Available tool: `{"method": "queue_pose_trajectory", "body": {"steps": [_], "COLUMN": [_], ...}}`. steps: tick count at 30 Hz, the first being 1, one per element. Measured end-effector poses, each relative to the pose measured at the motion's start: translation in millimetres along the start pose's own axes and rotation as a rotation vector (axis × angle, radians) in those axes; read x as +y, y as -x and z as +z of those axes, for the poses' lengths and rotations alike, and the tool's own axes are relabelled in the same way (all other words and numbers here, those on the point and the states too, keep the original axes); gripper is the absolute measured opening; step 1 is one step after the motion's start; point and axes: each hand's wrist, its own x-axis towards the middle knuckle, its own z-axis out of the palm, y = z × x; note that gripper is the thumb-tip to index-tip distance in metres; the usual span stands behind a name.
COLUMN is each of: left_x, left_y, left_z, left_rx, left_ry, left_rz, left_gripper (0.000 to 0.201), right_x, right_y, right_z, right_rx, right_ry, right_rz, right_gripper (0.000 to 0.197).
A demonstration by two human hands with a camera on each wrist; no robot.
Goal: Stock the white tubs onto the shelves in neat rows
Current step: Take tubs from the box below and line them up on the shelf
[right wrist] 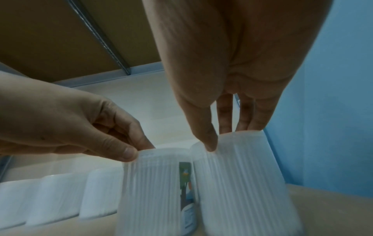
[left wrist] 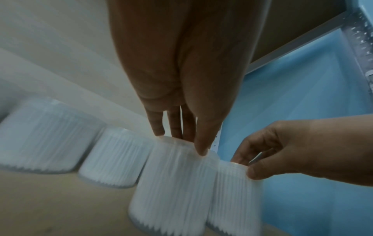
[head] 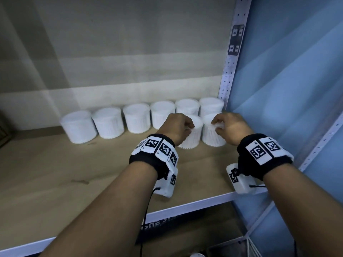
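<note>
Several white ribbed tubs (head: 136, 117) stand in a row along the back of the wooden shelf (head: 74, 173). Two more tubs sit side by side in front of the row's right end, touching each other. My left hand (head: 188, 127) pinches the lid rim of the left tub (head: 193, 140) from above, thumb at the front, fingers behind (left wrist: 179, 140). My right hand (head: 216, 126) pinches the rim of the right tub (head: 211, 138) the same way (right wrist: 226, 137). A coloured label shows on the left tub (right wrist: 153, 191). Both tubs are upright, with their bases at the board.
A white perforated upright post (head: 230, 71) and a blue wall (head: 297, 89) close off the right side, close to the right tub. The board's front half is bare wood ending in a white edge (head: 185, 204). Another shelf's underside (right wrist: 60, 32) hangs overhead.
</note>
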Motion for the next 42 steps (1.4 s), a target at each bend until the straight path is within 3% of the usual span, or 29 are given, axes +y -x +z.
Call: {"method": "queue_pose_trajectory", "body": {"steps": [13, 19, 22, 32, 39, 42], "left_x": [8, 8, 7, 12, -2, -13], "left_y": [-33, -17, 6, 125, 204, 224], "left_z": [18, 6, -2, -26, 22, 48], "left_rx": [0.039, -0.069, -0.039, -0.029, -0.159, -0.122], "left_ry": [-0.044, -0.061, -0.020, -0.089, -0.044, -0.120], "left_rz": [0.048, 0.048, 0.065, 0.026, 0.002, 0.067], "left_gripper": [0.023, 0.046, 0.048, 0.044, 0.026, 0.024], "right_x": [20, 18, 12, -19, -20, -9], "right_y": [-24, 5, 33, 140, 211, 227], "right_z": [-8, -14, -17, -7, 37, 71], "right_rx": [-0.009, -0.035, 0.040, -0.103, -0.361, -0.493], "right_ry": [-0.021, -0.022, -0.045, -0.117, -0.188, -0.152], "right_rz": [0.032, -0.008, -0.037, -0.088, -0.059, -0.015], "right_gripper": [0.031, 0.051, 0.046, 0.026, 0.023, 0.026]}}
